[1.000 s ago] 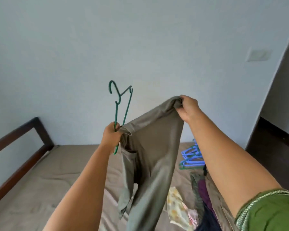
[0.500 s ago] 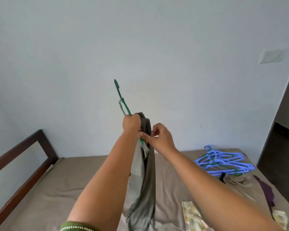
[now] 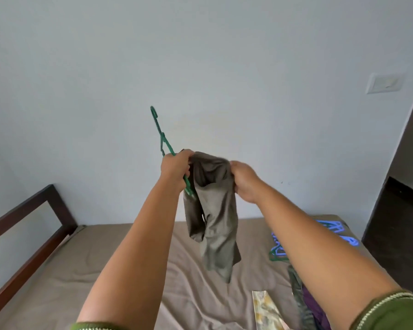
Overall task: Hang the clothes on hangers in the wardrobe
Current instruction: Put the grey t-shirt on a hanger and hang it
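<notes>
No readable text, label or number anywhere

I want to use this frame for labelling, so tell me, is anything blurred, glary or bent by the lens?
Head view: light is soft and even, with no glare on the wall. The green hanger and grey garment look sharp enough. The blue hangers at right are smeared and glowing. Wide-angle bending shows at the edges, as on the bed frame and doorway.

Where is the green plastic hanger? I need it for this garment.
Head view, left of centre: the green plastic hanger is gripped by the left hand, beside the olive garment.
</notes>
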A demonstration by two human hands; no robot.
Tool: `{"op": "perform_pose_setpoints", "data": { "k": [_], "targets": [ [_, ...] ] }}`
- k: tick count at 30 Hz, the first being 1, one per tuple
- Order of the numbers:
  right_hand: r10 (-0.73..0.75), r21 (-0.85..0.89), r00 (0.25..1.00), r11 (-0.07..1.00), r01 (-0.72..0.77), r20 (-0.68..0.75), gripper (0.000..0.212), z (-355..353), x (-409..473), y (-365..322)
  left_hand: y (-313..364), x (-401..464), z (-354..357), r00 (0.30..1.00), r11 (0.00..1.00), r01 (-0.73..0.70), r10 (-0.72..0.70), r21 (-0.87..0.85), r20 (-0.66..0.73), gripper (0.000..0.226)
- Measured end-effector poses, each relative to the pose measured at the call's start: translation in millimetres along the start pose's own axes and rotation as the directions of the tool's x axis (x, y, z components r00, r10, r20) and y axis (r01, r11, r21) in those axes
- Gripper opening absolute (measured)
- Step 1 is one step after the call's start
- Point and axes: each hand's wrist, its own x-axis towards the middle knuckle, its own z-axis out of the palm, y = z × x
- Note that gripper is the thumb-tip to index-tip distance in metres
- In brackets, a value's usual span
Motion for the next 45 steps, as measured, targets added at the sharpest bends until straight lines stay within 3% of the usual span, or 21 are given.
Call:
{"op": "perform_pose_setpoints", "data": {
  "k": [2, 4, 6, 9, 13, 15, 19, 23, 25, 28, 31, 35, 40, 42, 45],
  "targets": [
    [-0.002, -0.025, 0.999, 1.0, 0.001, -0.039, 0.029, -12.3, 6.6, -18.8, 1.1, -1.4, -8.1, 0.993, 0.982, -0.077, 0.061, 0.17, 0.097, 0.035],
    [0.029, -0.096, 0.998, 0.995, -0.033, -0.048, 0.029, -22.9, 16.1, -27.2, 2.6, -7.1, -13.4, 0.982, 0.92, -0.182, 0.148, 0.347, 0.121, 0.038],
    [0.062, -0.243, 0.997, 0.967, -0.071, -0.042, 0.033, -30.0, 21.4, -30.1, 6.7, -13.3, -22.7, 0.957, 0.865, -0.287, 0.238, 0.412, 0.166, 0.043],
    [0.051, -0.411, 0.997, 0.909, -0.068, -0.053, 0.052, -41.3, 25.9, -33.1, 13.4, -18.3, -43.3, 0.898, 0.896, -0.294, 0.14, 0.332, 0.418, 0.05],
    [-0.001, -0.442, 0.994, 0.896, -0.045, -0.105, 0.029, -59.4, 29.4, -40.4, 9.6, -14.3, -72.2, 0.821, 0.907, -0.24, -0.001, 0.346, 0.571, 0.056],
    [-0.007, -0.48, 0.985, 0.874, -0.079, -0.174, 0.019, -71.5, 36.2, -43.7, 6.7, -15.7, -83.2, 0.814, 0.922, -0.21, -0.019, 0.324, 0.581, 0.066],
    [0.009, -0.45, 0.957, 0.881, -0.145, -0.29, 0.026, -90.3, 41.0, -52.6, 1.1, -18.3, -101.2, 0.816, 0.945, -0.137, -0.063, 0.298, 0.575, 0.076],
    [0.054, -0.447, 0.956, 0.875, -0.185, -0.29, 0.049, -97.9, 37.1, -64.3, 4.2, -19.8, -104.5, 0.821, 0.932, -0.158, -0.06, 0.327, 0.568, 0.067],
    [0.087, -0.433, 0.957, 0.877, -0.206, -0.278, 0.043, -106.8, 35.4, -69.2, 5.5, -17.9, -107.8, 0.83, 0.908, -0.178, -0.068, 0.379, 0.554, 0.061],
    [0.099, -0.421, 0.985, 0.895, -0.149, -0.139, 0.035, -113.9, 28.7, -73.6, 2.1, -16.9, -108.7, 0.819, 0.885, -0.194, -0.092, 0.423, 0.567, 0.066],
    [0.011, -0.589, 0.998, 0.807, -0.047, -0.064, 0.036, -103.6, 23.7, -73.5, -3.5, -16.7, -99.8, 0.814, 0.877, -0.204, -0.095, 0.435, 0.573, 0.066],
    [-0.081, -0.812, 0.996, 0.584, 0.008, -0.049, 0.037, -89.5, 24.1, -66.6, -6.5, -14.3, -91.7, 0.806, 0.847, -0.265, -0.068, 0.46, 0.588, 0.077],
    [-0.161, -0.93, 0.987, 0.36, 0.076, 0.018, 0.034, -78.7, 27.1, -62.2, -9.6, -10.7, -90.9, 0.817, 0.82, -0.297, -0.047, 0.49, 0.574, 0.075],
    [-0.168, -0.941, 0.984, 0.321, 0.106, 0.053, 0.033, -65.0, 28.8, -63.2, -16.8, -10.3, -80.4, 0.822, 0.795, -0.336, -0.015, 0.505, 0.569, 0.066],
    [-0.259, -0.917, 0.96, 0.348, 0.195, 0.106, 0.037, -44.7, 25.1, -67.5, -32.5, -10.0, -65.3, 0.85, 0.827, -0.336, 0.06, 0.451, 0.523, 0.058]
  ]
}}
